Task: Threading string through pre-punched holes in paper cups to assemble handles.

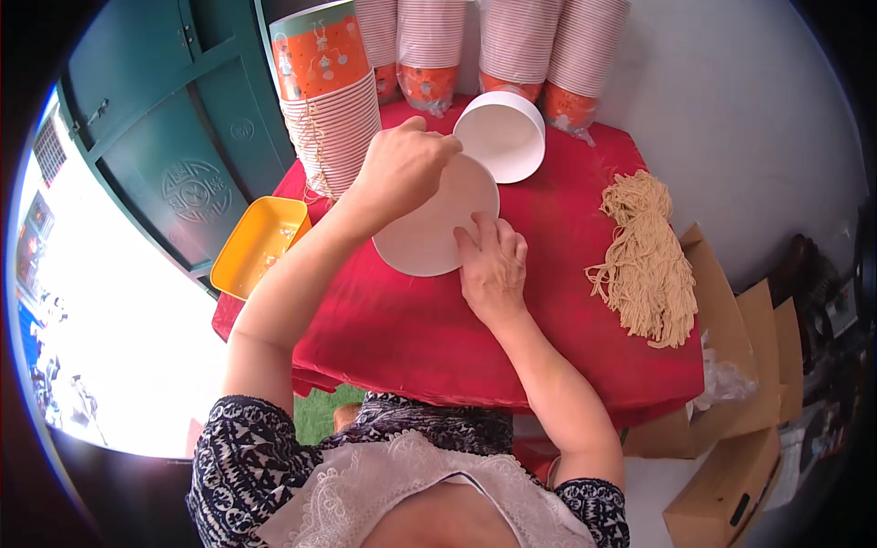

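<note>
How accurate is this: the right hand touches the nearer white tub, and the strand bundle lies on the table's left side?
No: the head view shows the strand bundle on the right side of the table. The right hand touches the nearer white tub.

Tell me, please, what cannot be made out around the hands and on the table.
Head view: the fingertips of the left hand, hidden by the hand itself, so whether they pinch anything is unclear.
Head view: the underside of the round white piece, hidden by its own upper face.
Head view: the tops of the bagged bowl stacks, cut off by the upper edge.
Head view: the pale bits in the yellow tray, too small to identify.
</note>
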Demonstrator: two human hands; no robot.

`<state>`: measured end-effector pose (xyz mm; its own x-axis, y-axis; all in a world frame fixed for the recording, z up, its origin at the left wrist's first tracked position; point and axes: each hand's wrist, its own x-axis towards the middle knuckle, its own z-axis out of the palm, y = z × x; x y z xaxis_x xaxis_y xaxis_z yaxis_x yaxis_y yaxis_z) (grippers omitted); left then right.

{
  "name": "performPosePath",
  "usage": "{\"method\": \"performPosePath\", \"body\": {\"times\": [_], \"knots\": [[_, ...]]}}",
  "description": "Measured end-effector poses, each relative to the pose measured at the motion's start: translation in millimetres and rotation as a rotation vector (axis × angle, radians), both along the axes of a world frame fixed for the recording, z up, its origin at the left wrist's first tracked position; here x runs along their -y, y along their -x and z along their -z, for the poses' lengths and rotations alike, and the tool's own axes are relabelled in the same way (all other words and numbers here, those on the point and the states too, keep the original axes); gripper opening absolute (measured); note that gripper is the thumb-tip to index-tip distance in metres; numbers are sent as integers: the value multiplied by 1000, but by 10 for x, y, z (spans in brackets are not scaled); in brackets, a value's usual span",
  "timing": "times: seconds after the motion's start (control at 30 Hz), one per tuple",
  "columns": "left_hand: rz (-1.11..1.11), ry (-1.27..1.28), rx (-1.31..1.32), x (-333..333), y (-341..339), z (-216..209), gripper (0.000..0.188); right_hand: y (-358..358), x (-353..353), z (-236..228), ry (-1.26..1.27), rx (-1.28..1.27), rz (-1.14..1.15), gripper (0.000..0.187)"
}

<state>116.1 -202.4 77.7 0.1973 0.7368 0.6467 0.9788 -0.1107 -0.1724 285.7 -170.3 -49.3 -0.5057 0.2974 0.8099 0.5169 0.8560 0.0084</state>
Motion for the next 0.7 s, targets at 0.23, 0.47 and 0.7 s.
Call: {"method": "performPosePath", "body": {"times": [0.23,0.47,0.7], "knots": [[379,-22,551,120,-87,-128,25,3,54,63,92,41,-274,6],[435,-130,662,35,203,569,28,-2,-76,214,580,-370,-429,13],[408,-43,450,96,55,915,58,-7,-131,227,749,-375,-543,21]]}}
